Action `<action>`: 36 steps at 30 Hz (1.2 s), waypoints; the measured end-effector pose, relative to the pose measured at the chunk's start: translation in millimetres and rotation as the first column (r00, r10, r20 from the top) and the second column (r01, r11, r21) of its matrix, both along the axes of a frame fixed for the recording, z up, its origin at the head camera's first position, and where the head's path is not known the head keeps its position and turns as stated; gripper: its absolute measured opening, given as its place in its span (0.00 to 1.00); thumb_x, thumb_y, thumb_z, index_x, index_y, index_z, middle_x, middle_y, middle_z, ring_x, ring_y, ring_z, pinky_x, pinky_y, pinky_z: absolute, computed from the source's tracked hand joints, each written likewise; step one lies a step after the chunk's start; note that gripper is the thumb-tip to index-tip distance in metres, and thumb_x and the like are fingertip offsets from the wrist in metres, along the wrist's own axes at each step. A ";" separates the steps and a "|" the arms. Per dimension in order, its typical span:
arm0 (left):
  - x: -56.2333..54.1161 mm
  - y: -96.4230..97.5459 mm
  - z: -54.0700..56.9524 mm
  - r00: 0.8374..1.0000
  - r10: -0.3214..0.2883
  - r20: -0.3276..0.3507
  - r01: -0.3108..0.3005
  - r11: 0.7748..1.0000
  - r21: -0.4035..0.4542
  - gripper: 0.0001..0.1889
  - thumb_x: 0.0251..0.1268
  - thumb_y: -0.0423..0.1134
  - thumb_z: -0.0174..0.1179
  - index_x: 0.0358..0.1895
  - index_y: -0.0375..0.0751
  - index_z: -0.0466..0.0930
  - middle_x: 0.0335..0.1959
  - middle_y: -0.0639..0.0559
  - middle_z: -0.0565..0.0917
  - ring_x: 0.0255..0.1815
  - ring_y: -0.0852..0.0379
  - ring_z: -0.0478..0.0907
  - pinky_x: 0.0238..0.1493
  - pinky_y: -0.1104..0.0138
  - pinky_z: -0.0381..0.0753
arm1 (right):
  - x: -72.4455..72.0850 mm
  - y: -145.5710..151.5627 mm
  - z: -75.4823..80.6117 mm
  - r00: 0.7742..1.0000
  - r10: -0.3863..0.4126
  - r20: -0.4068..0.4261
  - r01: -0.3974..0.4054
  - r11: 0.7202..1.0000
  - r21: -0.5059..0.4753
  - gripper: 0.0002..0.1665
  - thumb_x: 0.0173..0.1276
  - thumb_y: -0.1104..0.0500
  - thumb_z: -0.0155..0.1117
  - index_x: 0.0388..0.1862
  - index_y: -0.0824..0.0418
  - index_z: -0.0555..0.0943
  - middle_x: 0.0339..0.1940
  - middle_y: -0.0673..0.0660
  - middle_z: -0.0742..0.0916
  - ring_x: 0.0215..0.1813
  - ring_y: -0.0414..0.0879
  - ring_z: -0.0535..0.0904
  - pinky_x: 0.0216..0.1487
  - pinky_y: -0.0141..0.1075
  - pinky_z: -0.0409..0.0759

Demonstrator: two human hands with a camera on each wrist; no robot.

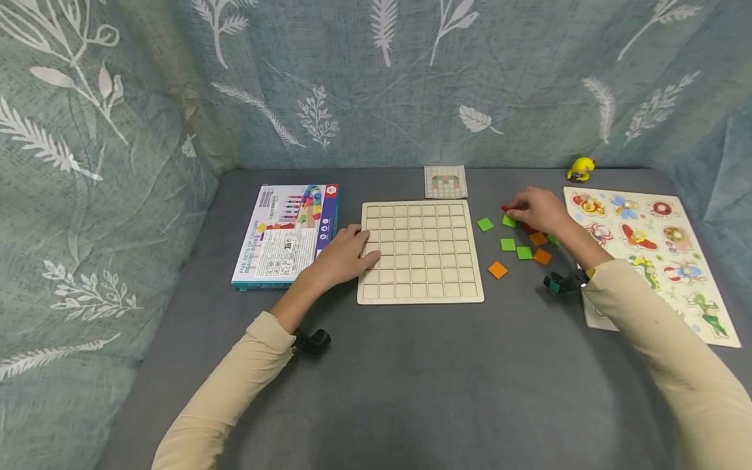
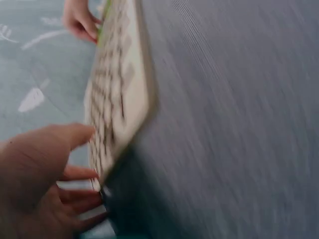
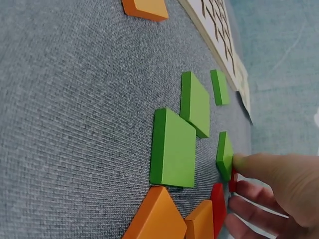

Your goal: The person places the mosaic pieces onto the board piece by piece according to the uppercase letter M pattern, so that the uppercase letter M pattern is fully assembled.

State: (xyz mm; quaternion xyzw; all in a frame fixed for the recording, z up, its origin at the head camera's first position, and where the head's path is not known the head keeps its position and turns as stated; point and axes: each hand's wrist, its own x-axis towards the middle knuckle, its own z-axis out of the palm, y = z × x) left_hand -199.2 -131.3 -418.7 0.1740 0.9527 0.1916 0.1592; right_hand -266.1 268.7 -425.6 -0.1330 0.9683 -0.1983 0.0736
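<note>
Red square tile (image 3: 233, 181): pinched it in right hand (image 1: 540, 210) between thumb and fingertips, at two o'clock from the wooden grid board (image 1: 423, 258). Saw green tiles (image 1: 524, 253) and orange tiles (image 1: 497, 269) at that hand's seven o'clock. With spread left hand (image 1: 341, 256), touched the board's nine-o'clock edge.

Tiles (image 1: 524, 252) grn, orng, red (plain), brd (image 1: 418, 254) beige w/ grid, cloth (image 1: 529, 78) blue-grn w/ wht leaves.

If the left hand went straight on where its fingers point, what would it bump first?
Probably the pale grid board. The left hand is right at its left edge and seems to touch it, though exact depth is unclear.
</note>
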 end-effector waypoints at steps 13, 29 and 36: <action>-14.6 -21.1 -10.3 0.943 -0.207 -0.259 0.191 0.978 -0.088 0.33 0.70 0.58 0.52 0.70 0.40 0.67 0.71 0.45 0.69 0.73 0.47 0.64 0.79 0.49 0.41 | 2.1 1.4 -0.5 1.000 -0.025 -0.015 0.025 0.999 -0.029 0.12 0.68 0.62 0.62 0.40 0.72 0.83 0.42 0.70 0.82 0.42 0.60 0.78 0.42 0.52 0.75; -10.0 -28.4 -23.0 0.933 -0.224 -0.282 0.185 0.970 -0.157 0.38 0.64 0.64 0.54 0.71 0.43 0.66 0.75 0.44 0.63 0.77 0.46 0.57 0.79 0.47 0.37 | 1.3 -2.9 -3.9 0.998 0.009 -0.058 -0.010 1.000 -0.012 0.10 0.67 0.64 0.61 0.39 0.72 0.84 0.37 0.69 0.83 0.38 0.57 0.77 0.40 0.49 0.74; -12.5 -29.4 -22.4 0.937 -0.236 -0.258 0.188 0.963 -0.194 0.46 0.57 0.70 0.56 0.73 0.44 0.63 0.76 0.44 0.61 0.78 0.46 0.55 0.78 0.47 0.35 | -0.3 -3.3 -4.2 0.998 0.012 -0.066 -0.013 1.000 -0.013 0.12 0.67 0.65 0.61 0.44 0.72 0.85 0.39 0.70 0.83 0.41 0.60 0.77 0.42 0.52 0.74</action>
